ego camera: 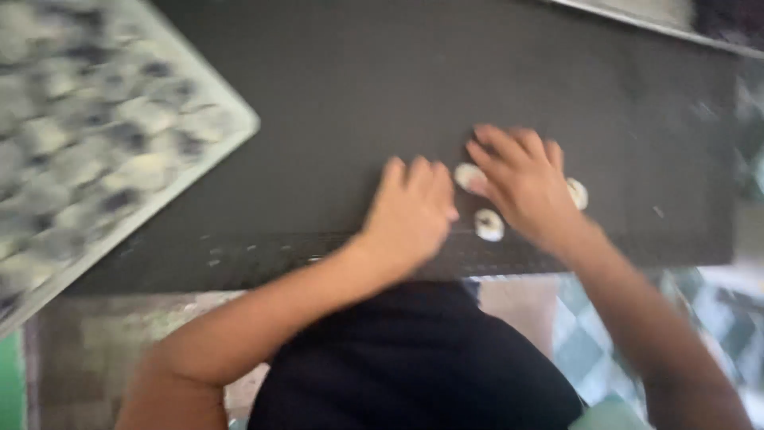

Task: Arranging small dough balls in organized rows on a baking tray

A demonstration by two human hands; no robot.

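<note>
Dark worktop [334,95] below me: my left hand [410,215] lies flat, fingers together; my right hand [521,183], spread, touches pale round pieces [489,224] lying between both hands, right nearer.

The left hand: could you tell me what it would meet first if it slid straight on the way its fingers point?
Probably only bare dark mat: the left hand points up-frame, and the small whitish round piece lies just to its right. Blur leaves this uncertain.

On the counter [700,239] lay a mat [398,80]. A tray [215,155] sat at its left end. Near the mat's front edge, three small lumps [489,224] lay between and beside the left hand [410,215] and right hand [525,185].
</note>
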